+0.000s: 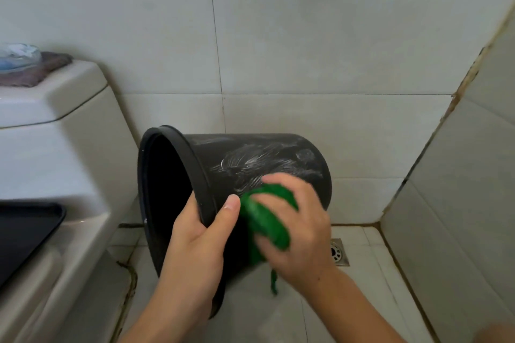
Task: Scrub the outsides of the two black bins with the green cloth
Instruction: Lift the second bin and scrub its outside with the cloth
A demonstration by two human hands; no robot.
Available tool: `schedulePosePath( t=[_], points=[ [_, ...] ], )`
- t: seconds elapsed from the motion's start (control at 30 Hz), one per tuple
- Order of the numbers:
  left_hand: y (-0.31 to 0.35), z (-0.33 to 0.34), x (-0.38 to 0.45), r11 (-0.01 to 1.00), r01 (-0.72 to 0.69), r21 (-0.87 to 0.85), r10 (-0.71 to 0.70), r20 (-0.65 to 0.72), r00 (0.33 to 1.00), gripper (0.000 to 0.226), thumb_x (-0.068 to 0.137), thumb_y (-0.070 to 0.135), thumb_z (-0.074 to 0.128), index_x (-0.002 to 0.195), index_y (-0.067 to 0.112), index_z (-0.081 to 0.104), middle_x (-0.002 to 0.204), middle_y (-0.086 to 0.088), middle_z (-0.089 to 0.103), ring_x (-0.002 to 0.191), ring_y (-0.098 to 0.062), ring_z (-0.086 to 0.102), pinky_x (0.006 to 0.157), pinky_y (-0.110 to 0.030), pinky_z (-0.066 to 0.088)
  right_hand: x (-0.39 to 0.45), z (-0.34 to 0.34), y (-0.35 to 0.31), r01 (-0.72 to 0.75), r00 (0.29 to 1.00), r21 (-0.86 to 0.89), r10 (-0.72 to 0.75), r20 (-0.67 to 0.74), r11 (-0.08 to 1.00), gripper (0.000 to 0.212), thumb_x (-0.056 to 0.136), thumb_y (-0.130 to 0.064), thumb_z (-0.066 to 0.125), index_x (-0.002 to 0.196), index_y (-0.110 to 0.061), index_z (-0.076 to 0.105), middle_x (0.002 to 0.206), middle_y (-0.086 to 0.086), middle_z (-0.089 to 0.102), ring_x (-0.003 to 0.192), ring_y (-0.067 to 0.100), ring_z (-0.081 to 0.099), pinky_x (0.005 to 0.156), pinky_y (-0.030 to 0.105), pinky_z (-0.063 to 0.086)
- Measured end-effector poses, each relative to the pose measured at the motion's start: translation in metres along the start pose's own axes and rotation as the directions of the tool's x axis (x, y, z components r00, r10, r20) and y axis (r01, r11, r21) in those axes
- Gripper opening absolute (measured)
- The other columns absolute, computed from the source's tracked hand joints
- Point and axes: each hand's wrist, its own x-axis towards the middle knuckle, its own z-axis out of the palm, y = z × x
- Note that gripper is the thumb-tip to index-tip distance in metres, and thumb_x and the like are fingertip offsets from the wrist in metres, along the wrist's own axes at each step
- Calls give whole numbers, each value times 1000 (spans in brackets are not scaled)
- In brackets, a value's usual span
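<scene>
One black bin (pixel 267 159) is held off the floor, tipped on its side with its open mouth facing left. White soapy streaks cover its upper outer wall. My left hand (pixel 195 242) grips the rim, thumb on the outside and fingers inside. My right hand (pixel 298 228) holds a bunched green cloth (pixel 267 217) and presses it against the bin's side near the rim. A strand of cloth hangs down below the hand. A second bin is not in sight.
A white toilet cistern (pixel 55 131) stands at the left with a folded cloth and a bag on its lid. A black tray (pixel 25 231) lies at the lower left. A floor drain (pixel 338 252) sits in the tiled corner under the bin.
</scene>
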Motion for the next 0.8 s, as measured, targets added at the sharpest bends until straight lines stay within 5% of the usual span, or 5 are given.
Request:
schedulePosePath(
  t=[0.13, 0.33, 0.43, 0.67, 0.8],
  points=[
    [-2, 0, -4, 998, -19, 57, 18, 21, 1000, 28, 79, 29, 59, 102, 39, 73, 112, 5, 75, 110, -17, 69, 102, -51, 47, 6, -2, 20, -355, 935, -11, 354, -36, 935, 34, 77, -30, 57, 101, -10, 71, 118, 3, 60, 104, 22, 61, 82, 44, 54],
    [1, -1, -1, 1000, 10, 28, -8, -57, 998, 9, 79, 42, 75, 80, 34, 73, 89, 2, 74, 87, -18, 69, 82, -43, 50, -1, 9, -37, -18, 999, 72, 21, -45, 997, 24, 85, -18, 59, 102, -6, 71, 116, 13, 62, 105, 29, 60, 91, 34, 50],
    [2, -2, -2, 999, 47, 17, -46, -75, 996, 25, 65, 56, 64, 72, 33, 70, 86, -2, 70, 85, -23, 66, 82, -47, 51, -1, 5, -34, 90, 996, 77, -89, -7, 993, 24, 95, -27, 52, 108, -13, 65, 118, 12, 62, 106, 29, 61, 88, 35, 51],
    [-3, 2, -7, 996, -30, 81, 31, -6, 1000, 26, 85, 42, 51, 97, 50, 73, 110, 12, 75, 110, -11, 68, 101, -48, 47, 10, -5, -1, -293, 956, -29, 292, -31, 956, 35, 75, -30, 58, 100, -11, 73, 114, 4, 63, 101, 22, 61, 78, 35, 53],
    [-3, 4, -5, 997, -38, 61, 41, -47, 998, 14, 83, 41, 61, 81, 45, 74, 90, 12, 76, 91, -9, 69, 83, -32, 51, 2, 2, -30, -113, 993, 33, 115, -42, 993, 32, 74, -22, 63, 99, -6, 73, 114, 11, 64, 102, 27, 61, 88, 31, 49]
  ],
)
